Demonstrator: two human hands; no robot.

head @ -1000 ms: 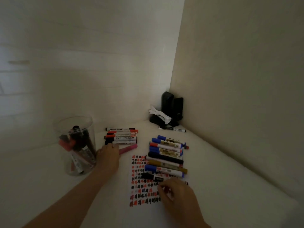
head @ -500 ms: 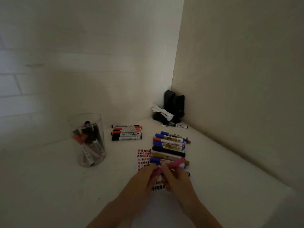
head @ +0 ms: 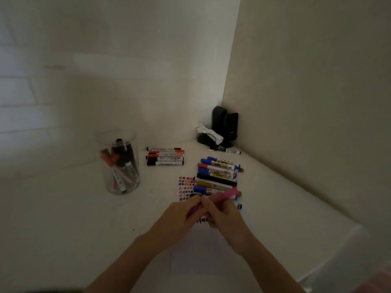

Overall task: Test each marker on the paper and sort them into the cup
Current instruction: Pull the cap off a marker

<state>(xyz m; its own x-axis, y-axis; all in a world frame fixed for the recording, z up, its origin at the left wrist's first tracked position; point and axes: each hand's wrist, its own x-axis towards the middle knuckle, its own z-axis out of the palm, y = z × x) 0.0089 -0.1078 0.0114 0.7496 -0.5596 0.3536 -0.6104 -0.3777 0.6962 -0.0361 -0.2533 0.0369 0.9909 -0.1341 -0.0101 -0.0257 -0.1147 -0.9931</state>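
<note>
At lower centre, the left hand [head: 179, 216] and the right hand [head: 222, 216] both grip one pink marker [head: 222, 196], fingers curled round it, its far end slanting up to the right above the paper [head: 186, 187] with its rows of red and black test marks. Just beyond, a row of markers [head: 218, 176] lies partly on the paper. Left of centre stands the clear cup [head: 118, 163] holding several markers, with four more markers [head: 165, 156] lying beside it. A black holder [head: 224, 125] sits in the far corner.

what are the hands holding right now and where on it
Both hands hold one pink marker above the paper: the left hand grips its near end, the right hand its middle.
</note>
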